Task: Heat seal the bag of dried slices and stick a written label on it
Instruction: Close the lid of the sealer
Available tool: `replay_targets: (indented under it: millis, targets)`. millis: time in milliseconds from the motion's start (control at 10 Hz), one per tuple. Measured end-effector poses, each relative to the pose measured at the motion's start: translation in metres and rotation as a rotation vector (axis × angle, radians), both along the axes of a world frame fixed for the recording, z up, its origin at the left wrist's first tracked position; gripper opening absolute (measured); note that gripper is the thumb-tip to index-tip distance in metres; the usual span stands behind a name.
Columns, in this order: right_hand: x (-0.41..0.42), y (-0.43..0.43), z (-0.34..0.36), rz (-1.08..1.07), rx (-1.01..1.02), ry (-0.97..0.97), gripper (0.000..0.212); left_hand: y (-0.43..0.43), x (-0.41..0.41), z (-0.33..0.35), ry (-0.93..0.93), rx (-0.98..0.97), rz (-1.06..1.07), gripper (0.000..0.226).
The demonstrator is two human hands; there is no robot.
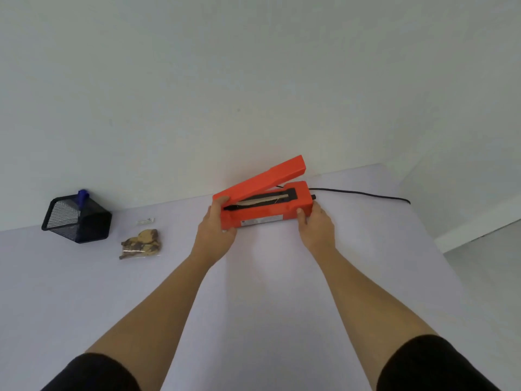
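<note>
step in hand: setting up the sealer, bag not yet touched. left hand (217,227) grips the 9 o'clock end of the orange heat sealer (265,206), fingers curled round the base and thumb up at the tip of the raised arm. right hand (315,224) grips the 3 o'clock end, thumb on the front face, fingers wrapped behind. sealer sits on the desk (267,292) close to the wall, arm lifted, sealing strip exposed, nothing between arm and base. black cord (361,193) runs off toward 3 o'clock; plug not in view

bag of dried slices (142,244) lies flat on the desk at about 8 o'clock from the sealer, well apart from both hands. small white label (145,220) just at the bag's 12 o'clock. black mesh pen holder (76,218) at the bag's 10 o'clock, a blue pen (83,196) standing in it

judgement: task barely begun. next move calls for one hand to let go, fetch the bag, lay its open mouth flat across the strip, then press the arm down

writing: silver plate on the sealer's front face, print too small to read. dark marks on the label, illegible. no brand made out
</note>
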State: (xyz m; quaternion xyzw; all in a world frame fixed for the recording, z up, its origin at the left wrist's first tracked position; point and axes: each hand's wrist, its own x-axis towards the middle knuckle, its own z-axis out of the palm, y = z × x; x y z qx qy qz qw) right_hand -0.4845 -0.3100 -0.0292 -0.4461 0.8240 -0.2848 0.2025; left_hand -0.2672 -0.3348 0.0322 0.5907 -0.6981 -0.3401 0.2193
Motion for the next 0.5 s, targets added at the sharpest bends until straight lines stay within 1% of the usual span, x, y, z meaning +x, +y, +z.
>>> replay_targets:
  millis: [100,300,400,500]
  targets:
    - [-0.005,-0.011,0.001,0.006,0.014,-0.014,0.045,-0.012,-0.002,0.0,0.0,0.007,-0.009,0.062]
    - [-0.002,-0.001,0.013,0.017,0.062,-0.103,0.06,-0.011,0.003,-0.001,-0.034,0.023,-0.053,0.071]
    - [0.019,0.035,0.028,0.062,0.133,-0.061,0.059,0.017,0.02,-0.001,-0.146,0.111,-0.057,0.07]
    - [0.041,0.053,0.03,0.131,0.156,-0.049,0.057,0.03,0.033,-0.006,-0.265,0.195,-0.07,0.067]
